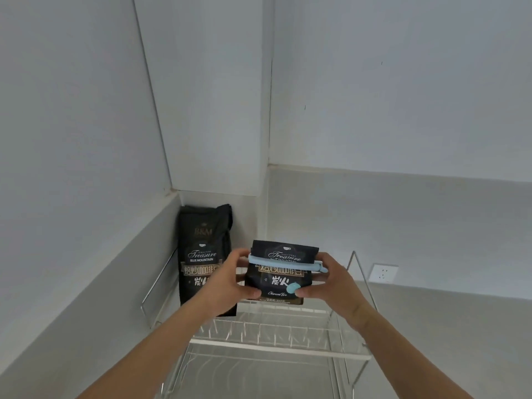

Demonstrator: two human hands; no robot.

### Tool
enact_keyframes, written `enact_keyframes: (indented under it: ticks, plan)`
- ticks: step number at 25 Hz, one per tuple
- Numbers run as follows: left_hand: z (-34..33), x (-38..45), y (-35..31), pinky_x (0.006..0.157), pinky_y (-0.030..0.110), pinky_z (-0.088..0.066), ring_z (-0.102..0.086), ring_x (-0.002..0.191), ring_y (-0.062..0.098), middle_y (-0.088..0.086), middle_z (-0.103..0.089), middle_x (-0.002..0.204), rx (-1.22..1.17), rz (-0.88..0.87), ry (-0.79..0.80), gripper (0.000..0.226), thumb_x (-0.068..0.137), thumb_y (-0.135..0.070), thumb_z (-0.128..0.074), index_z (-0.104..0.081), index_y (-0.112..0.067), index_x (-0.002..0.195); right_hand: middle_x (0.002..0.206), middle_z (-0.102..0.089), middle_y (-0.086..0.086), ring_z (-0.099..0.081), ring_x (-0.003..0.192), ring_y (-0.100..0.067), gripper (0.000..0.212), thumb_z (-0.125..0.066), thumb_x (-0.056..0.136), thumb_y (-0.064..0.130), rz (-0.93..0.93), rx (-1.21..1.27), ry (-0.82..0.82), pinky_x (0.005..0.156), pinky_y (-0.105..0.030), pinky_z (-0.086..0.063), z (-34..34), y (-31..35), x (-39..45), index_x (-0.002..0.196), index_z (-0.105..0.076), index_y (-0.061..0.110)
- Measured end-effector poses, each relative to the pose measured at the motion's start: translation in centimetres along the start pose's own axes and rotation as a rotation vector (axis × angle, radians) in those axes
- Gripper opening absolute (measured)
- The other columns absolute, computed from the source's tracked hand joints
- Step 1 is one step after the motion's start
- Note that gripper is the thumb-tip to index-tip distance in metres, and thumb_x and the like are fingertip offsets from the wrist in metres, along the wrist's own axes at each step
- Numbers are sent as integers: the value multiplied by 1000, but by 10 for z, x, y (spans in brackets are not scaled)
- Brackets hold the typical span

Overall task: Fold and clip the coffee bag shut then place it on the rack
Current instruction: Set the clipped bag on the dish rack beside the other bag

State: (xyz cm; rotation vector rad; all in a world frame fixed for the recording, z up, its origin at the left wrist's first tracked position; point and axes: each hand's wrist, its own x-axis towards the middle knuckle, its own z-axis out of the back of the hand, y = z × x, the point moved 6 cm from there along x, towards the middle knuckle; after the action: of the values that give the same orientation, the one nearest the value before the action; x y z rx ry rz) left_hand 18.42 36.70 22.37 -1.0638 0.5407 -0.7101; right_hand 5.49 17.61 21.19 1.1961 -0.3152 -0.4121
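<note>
Counted: two black coffee bags, one folded coffee bag (280, 279) and one tall coffee bag (201, 254); one light blue sealing clip (283, 262); one wire rack (276, 338); one white wall socket (383, 273); two bare hands, left hand (230, 279) and right hand (331, 280).

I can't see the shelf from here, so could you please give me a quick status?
Both hands, left and right, gripping folded black coffee bag. Light-blue clip on. Over wire rack. Taller black bag standing left.
</note>
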Motion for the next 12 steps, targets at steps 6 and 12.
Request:
enact_keyframes:
  ticks: [6,12]
  plan:
    - [-22,11,28,64,13,-50,-61,107,15,-5,-62,116,174,68,42,72,71,-4,-81,-37,-31,121,107,-66,16,-64,103,-10,68,-90,59,16,-96,-192,32,90,-38,-56,-5,-29,2,114,-52,29]
    - [-24,18,32,79,27,-58,-63,103,17,-3,-64,116,235,113,54,72,71,-7,-81,-38,-27,125,109,-68,14,-64,102,-10,67,-89,60,22,-141,-224,30,84,-32,-55,-8,-41,6,113,-50,34]
